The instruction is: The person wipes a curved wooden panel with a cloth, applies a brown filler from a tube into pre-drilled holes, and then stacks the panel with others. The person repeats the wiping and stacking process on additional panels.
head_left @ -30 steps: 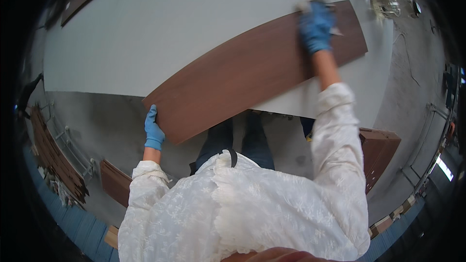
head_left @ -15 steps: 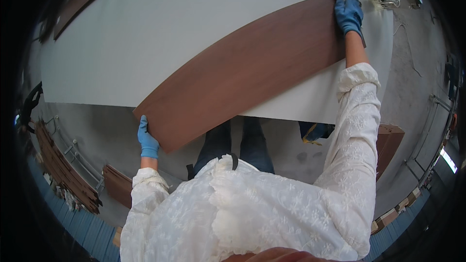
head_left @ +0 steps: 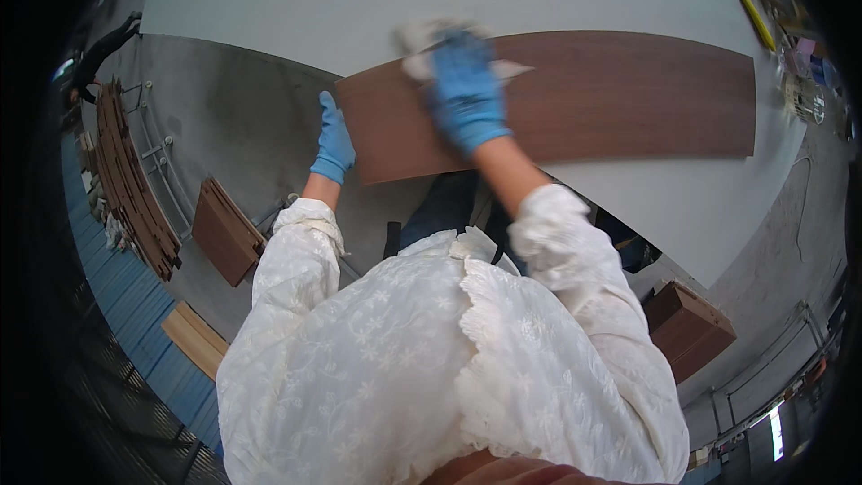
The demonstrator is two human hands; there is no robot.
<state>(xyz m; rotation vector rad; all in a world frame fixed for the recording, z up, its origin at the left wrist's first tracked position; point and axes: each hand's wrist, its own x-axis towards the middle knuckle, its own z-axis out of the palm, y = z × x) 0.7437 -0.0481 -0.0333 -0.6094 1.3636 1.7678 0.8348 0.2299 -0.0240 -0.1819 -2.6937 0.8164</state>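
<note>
A long reddish-brown wooden board point(head_left: 620, 94) lies across the white tabletop point(head_left: 296, 0), its left end jutting past the table edge. My left hand point(head_left: 333, 139), in a blue glove, grips that left end with the thumb up along the short edge and the fingers out of sight below. On the left part of the board, my blue-gloved right hand point(head_left: 469, 94) presses a whitish cloth point(head_left: 420, 67) against the wood. Motion blurs this hand and the cloth.
Yellow-handled pliers point(head_left: 759, 22) lie beyond the board's right end, near clear plastic containers point(head_left: 804, 94). Stacks of brown boards stand on the floor at left point(head_left: 224, 229) and right point(head_left: 690, 328). Long strips point(head_left: 130, 180) lean farther left. Another person point(head_left: 103, 54) is at the far left.
My right hand has moved with the cloth from the board's right end to its left part. My left hand stays at the left end. The whole view has turned, so the board appears more level.
</note>
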